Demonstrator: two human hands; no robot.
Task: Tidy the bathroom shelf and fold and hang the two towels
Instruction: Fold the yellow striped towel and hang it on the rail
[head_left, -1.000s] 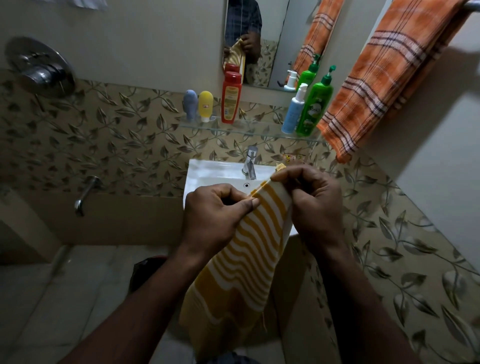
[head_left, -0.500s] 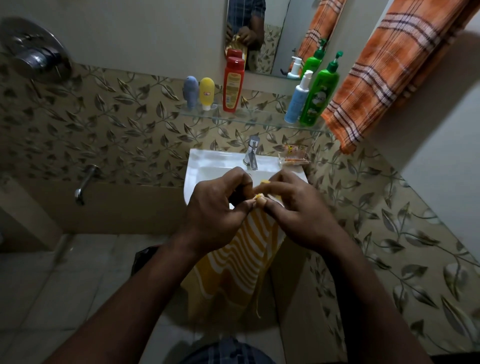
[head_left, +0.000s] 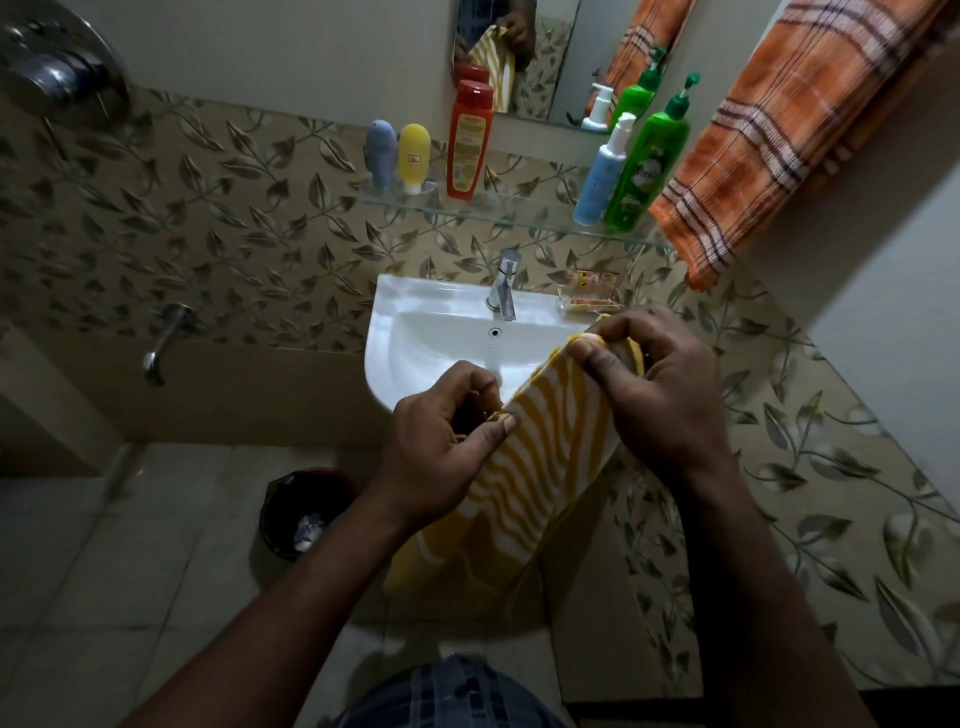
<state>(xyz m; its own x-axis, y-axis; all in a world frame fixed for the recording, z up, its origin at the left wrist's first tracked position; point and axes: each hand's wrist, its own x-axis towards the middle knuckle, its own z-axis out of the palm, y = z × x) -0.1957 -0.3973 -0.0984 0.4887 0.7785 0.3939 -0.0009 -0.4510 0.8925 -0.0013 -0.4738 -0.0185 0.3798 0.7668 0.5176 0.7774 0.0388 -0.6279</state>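
The striped towel (head_left: 550, 452) is showing yellow bands alternating with white, running into plain yellow lower down. The hanging towel (head_left: 779, 130) is displaying an orange check crossed by white and dark brown lines. A grey-blue tube (head_left: 381, 153), a yellow tube (head_left: 414, 156), a red bottle (head_left: 470, 140) with a yellow label, a pale blue bottle (head_left: 600, 179) with a white pump and a green bottle (head_left: 649, 166) are standing out. The basin (head_left: 415, 322) is gleaming white, the wall tiles (head_left: 234, 218) are carrying a tan leaf-and-vine pattern, and the bin (head_left: 291, 504) is looking black.

Green bottle (head_left: 648, 161): "Vatika"; other labels too blurry.
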